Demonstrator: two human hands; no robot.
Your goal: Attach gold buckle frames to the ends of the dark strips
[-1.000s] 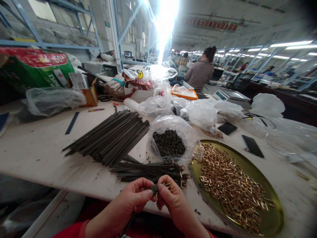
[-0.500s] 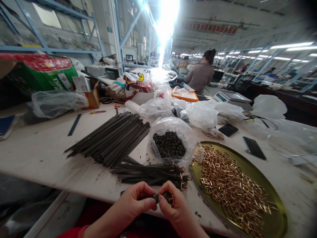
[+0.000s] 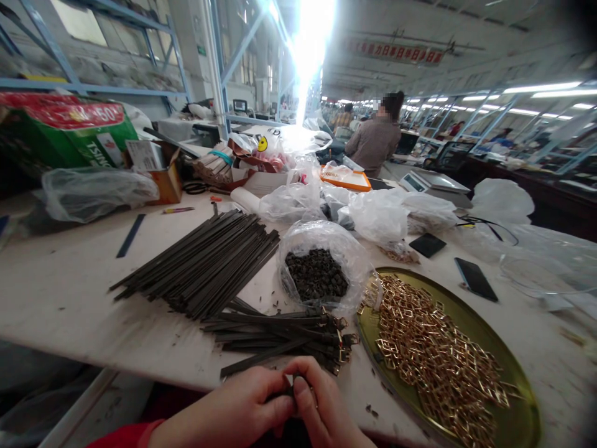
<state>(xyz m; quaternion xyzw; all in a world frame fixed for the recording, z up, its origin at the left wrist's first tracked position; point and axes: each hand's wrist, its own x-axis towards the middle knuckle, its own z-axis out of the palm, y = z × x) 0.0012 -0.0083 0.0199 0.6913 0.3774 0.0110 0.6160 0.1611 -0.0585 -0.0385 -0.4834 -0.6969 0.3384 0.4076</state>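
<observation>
My left hand [image 3: 256,398] and my right hand [image 3: 319,398] meet at the table's near edge. Both pinch a dark strap [image 3: 290,392], mostly hidden by the fingers. Just beyond them lies a pile of dark straps fitted with gold buckles [image 3: 275,330]. Behind that, a clear plastic bag [image 3: 359,274] holds small black loops [image 3: 317,274]. A larger stack of plain dark straps [image 3: 200,261] is to the left. On the right stands a round gold-coloured tray [image 3: 522,386] heaped with gold buckles [image 3: 438,354].
A phone [image 3: 476,279] and a flat black item [image 3: 428,245] lie behind the tray. Plastic bags [image 3: 377,214], an orange box [image 3: 345,178] and a scale [image 3: 436,183] line the back. A green and red carton [image 3: 69,130] is at left; a person [image 3: 375,140] sits beyond.
My hands have moved lower and closer together, the fingers now covering more of the strap. The gold buckle that showed at my right fingers is hidden. A strap near the hands is more exposed.
</observation>
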